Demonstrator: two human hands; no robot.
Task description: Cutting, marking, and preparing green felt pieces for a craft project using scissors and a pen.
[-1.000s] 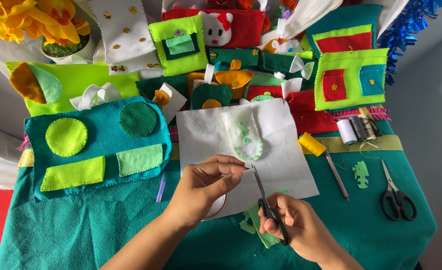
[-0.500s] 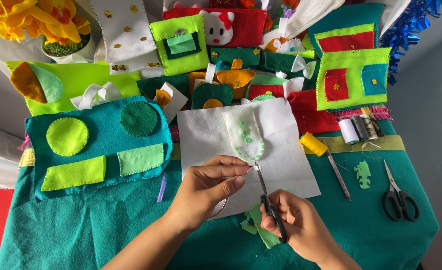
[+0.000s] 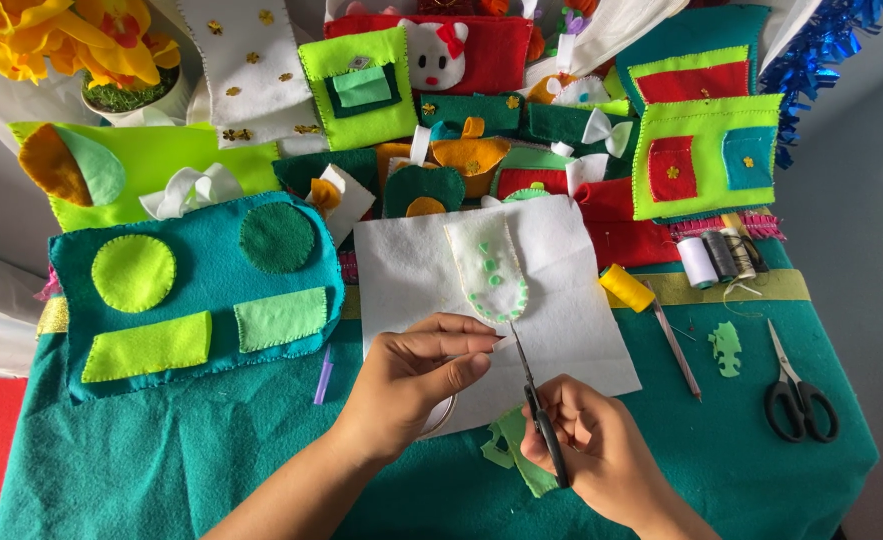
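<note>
scissors (image 3: pixel 539 415) gripped in the right hand (image 3: pixel 601 450) meet the white felt sheet (image 3: pixel 561 330). left hand (image 3: pixel 411 375) pinches its edge; cutting looks barely begun.

Setting: a home craft corner for hand sewing in felt. Evidence as follows. Worktop (image 3: pixel 111 470) covered in teal felt cloth. Finished and half-made felt pieces crowd the back: a teal panel (image 3: pixel 196 290) with stitched circles and rectangles, a lime and red pocket piece (image 3: pixel 706 150), a white felt sheet (image 3: pixel 561 300). Sewing supplies at the right: thread spools (image 3: pixel 718 257) in white, grey and black, a yellow spool (image 3: pixel 626 288), black-handled scissors (image 3: pixel 799 395). Small felt offcuts (image 3: pixel 725 348) lie loose. A pot of yellow artificial flowers (image 3: pixel 71 45) and blue tinsel (image 3: pixel 821 50) stand at the corners, household decoration rather than shop fittings.
</note>
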